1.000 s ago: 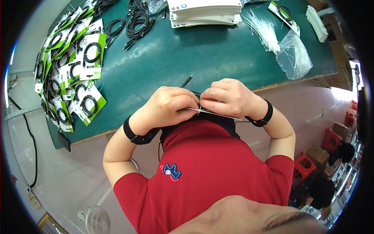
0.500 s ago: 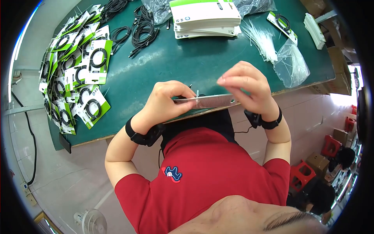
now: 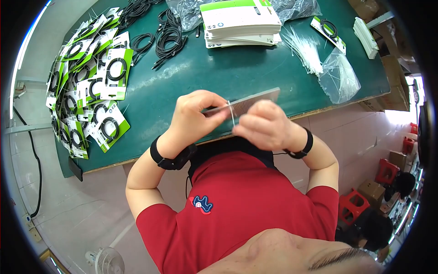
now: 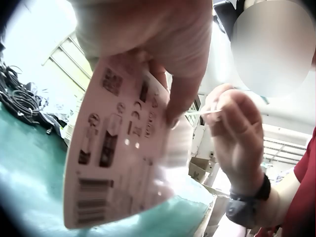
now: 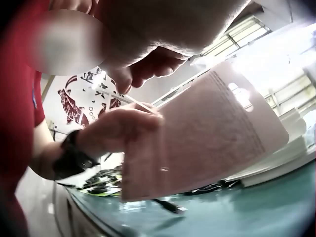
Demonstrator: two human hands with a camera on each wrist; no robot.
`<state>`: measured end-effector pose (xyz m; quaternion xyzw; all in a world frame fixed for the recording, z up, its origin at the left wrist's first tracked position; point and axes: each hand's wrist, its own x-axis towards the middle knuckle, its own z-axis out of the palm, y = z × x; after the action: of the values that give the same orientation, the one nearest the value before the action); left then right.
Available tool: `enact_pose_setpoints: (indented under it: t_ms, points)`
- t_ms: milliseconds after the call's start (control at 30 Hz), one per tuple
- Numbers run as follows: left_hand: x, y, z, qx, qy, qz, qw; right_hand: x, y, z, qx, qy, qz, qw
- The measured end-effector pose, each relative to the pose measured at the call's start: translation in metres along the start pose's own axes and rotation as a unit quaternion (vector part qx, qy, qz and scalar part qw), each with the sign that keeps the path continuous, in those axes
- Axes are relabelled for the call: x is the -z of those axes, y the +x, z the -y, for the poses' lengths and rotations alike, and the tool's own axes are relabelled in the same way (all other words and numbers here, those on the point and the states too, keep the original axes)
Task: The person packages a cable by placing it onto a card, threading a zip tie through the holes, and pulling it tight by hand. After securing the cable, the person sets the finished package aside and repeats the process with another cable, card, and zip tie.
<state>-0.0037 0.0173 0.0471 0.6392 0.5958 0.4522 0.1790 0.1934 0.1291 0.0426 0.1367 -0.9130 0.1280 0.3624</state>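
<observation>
My left hand grips one end of a printed cardboard backing card, thumb on one face. In the left wrist view the card's barcode side faces the camera. A thin white cable tie sticks out from the card beside the left thumb. My right hand, fingers curled, pinches the tie's free end away from the card. Below the card, in the right wrist view, a black cable plug pokes out; the rest of that cable is hidden behind the card.
Carded black cables are heaped at the table's left. Loose coiled cables and a stack of cards lie at the back. White cable ties, a clear bag and one carded cable are on the right.
My right hand left the card, lifted away open, then came down and toward me to the tie. The card has tilted, its right end swinging up and away; the left hand keeps its hold.
</observation>
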Motion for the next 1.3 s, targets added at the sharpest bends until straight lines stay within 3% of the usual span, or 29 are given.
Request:
enact_pose_setpoints:
  t_ms: [167,200,233,267,300,400,533,967,1067,1100,1200,1233,1300]
  points:
    - [-0.004,-0.006,0.005,-0.065,0.046,-0.079,0.994,-0.007,-0.007,0.010,-0.094,0.110,-0.004,0.989]
    - [-0.005,-0.007,0.005,-0.070,0.049,-0.089,0.992,-0.011,-0.008,0.014,-0.232,0.257,-0.038,0.937]
    - [-0.007,-0.008,0.004,-0.075,0.052,-0.098,0.991,-0.014,-0.009,0.017,-0.359,0.393,-0.070,0.844]
    - [-0.009,-0.010,0.004,-0.080,0.054,-0.107,0.990,-0.015,-0.010,0.019,-0.471,0.511,-0.099,0.712]
    - [-0.012,-0.013,0.005,-0.081,0.053,-0.104,0.990,-0.013,-0.009,0.019,-0.473,0.510,-0.101,0.711]
    - [-0.021,-0.020,0.008,-0.125,0.099,-0.109,0.981,-0.006,-0.002,0.008,-0.583,0.590,0.027,0.559]
    - [-0.023,-0.026,0.009,-0.075,0.035,-0.099,0.992,-0.019,-0.014,0.007,-0.565,0.571,0.011,0.595]
    - [-0.020,-0.023,0.005,-0.077,0.014,-0.083,0.993,-0.026,-0.021,0.014,-0.522,0.558,-0.038,0.644]
    - [-0.024,-0.026,0.003,-0.086,0.026,-0.090,0.992,-0.027,-0.028,0.014,-0.458,0.533,-0.020,0.711]
    - [-0.024,-0.026,0.002,-0.086,0.025,-0.090,0.992,-0.026,-0.031,0.013,-0.459,0.533,-0.021,0.711]
    - [-0.024,-0.026,-0.003,-0.086,0.008,-0.076,0.993,-0.024,-0.041,0.004,-0.281,0.420,0.046,0.861]
    - [-0.024,-0.027,-0.003,-0.086,0.008,-0.075,0.993,-0.023,-0.042,0.003,-0.282,0.420,0.045,0.861]
    - [-0.023,-0.030,-0.002,-0.102,0.012,-0.051,0.993,-0.022,-0.044,0.002,-0.219,0.333,0.043,0.916]
